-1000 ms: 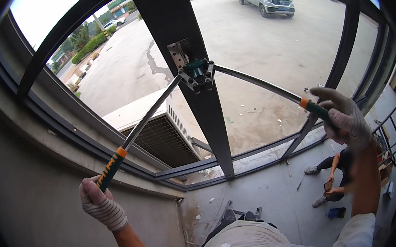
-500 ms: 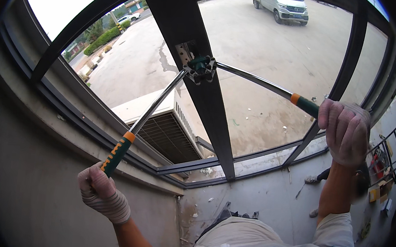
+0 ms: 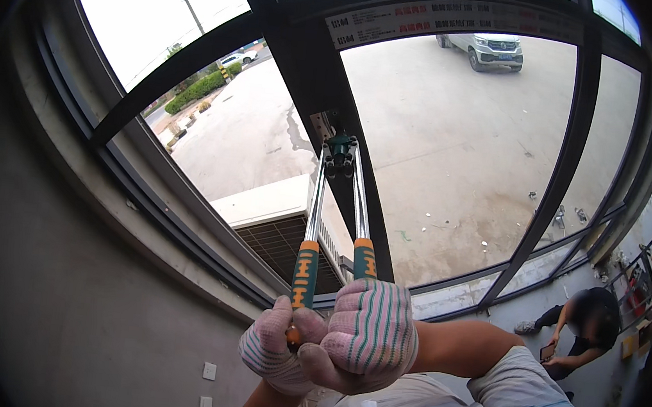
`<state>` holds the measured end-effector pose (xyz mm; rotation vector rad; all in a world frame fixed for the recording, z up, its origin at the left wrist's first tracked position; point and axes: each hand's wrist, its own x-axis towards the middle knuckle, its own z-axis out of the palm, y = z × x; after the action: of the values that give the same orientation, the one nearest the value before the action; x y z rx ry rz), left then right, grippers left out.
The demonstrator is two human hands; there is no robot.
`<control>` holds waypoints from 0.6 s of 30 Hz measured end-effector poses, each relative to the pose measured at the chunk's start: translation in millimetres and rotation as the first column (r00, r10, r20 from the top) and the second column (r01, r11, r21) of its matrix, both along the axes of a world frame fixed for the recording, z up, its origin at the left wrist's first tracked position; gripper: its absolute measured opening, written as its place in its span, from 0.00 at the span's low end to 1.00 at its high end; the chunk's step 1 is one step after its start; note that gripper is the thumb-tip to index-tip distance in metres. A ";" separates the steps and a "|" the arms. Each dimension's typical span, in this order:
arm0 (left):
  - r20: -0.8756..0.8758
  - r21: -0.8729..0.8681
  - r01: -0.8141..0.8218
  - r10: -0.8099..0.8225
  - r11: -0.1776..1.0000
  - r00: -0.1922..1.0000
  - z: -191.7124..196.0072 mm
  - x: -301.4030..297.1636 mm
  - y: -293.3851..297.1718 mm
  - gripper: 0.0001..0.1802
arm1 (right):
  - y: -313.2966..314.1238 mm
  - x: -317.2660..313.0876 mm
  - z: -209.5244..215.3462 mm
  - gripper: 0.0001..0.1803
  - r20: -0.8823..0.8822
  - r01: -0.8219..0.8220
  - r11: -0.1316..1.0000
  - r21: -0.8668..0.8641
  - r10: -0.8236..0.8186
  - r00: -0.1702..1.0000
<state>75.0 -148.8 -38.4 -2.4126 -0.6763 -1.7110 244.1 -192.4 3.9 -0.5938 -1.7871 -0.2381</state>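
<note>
A two-handed lever riveter (image 3: 341, 148) has its dark green head against the dark metal upright (image 3: 308, 64), beside a small silver plate with holes (image 3: 321, 127). Its chrome arms run down nearly parallel to green and orange grips. My left hand (image 3: 277, 345), in a knitted work glove, is closed round the lower end of the left grip. Wrapped over the right grip is my right hand (image 3: 372, 333), in a pink, white and green striped glove. The two hands press close together in front of my chest, and the lower end of the right grip is hidden.
Beyond the dark frame are a white outdoor unit (image 3: 267, 206) and a parked truck (image 3: 497, 51). On the right a person in dark clothes (image 3: 593, 323) bends over a held object. A grey wall (image 3: 121, 294) with two white wall plates stands left.
My hands have come together from wide apart, swinging the riveter's handles from spread to almost parallel. The view has shifted, and the bending person at right shows more fully.
</note>
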 end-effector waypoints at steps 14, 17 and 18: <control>0.592 -0.536 0.074 0.312 0.841 0.743 3.0 -99.6 133.6 0.20 | -18.5 201.9 -65.9 0.23 -0.519 0.680 0.695 -0.233 -0.680 0.517; 0.654 -0.541 0.216 0.245 0.813 0.716 -11.3 -103.1 188.0 0.21 | -2.5 265.3 -87.6 0.19 -0.603 0.469 0.827 -0.311 -0.553 0.575; 0.656 -0.542 0.212 0.252 0.813 0.712 -9.3 -102.9 190.7 0.21 | 0.1 271.3 -92.7 0.19 -0.613 0.366 0.863 -0.349 -0.505 0.607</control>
<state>-27.9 41.8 -47.6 -1.8961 -1.5212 -2.7839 515.4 -192.4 -88.8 -1.1052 -0.9048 -0.1461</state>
